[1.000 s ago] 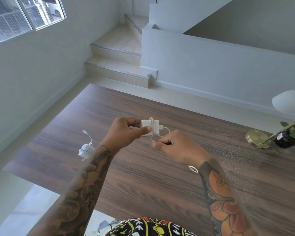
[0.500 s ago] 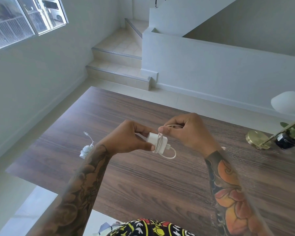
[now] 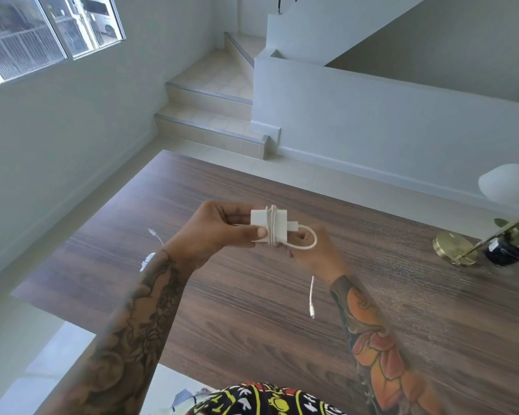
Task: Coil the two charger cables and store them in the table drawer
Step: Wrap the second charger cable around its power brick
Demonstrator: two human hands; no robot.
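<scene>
The left hand (image 3: 215,232) is gripping the white charger adapter (image 3: 268,224) above the wooden table (image 3: 252,310), with the thumb pressing the lower face and the fingers closing around the left end. Several turns of white cable (image 3: 307,241) are lying wrapped around the middle of the adapter, and a short loop is projecting from the plug at its right end. The right hand (image 3: 315,253) is sitting just below and right of the adapter, partly hidden behind it; its fingers are curling closed around the cable. The free end with its connector (image 3: 312,311) is hanging below the right wrist. The second charger cable (image 3: 147,260), already coiled, is lying on the table to the left, partly hidden by the left forearm. A brass lamp base (image 3: 451,247) is standing at the right edge.
</scene>
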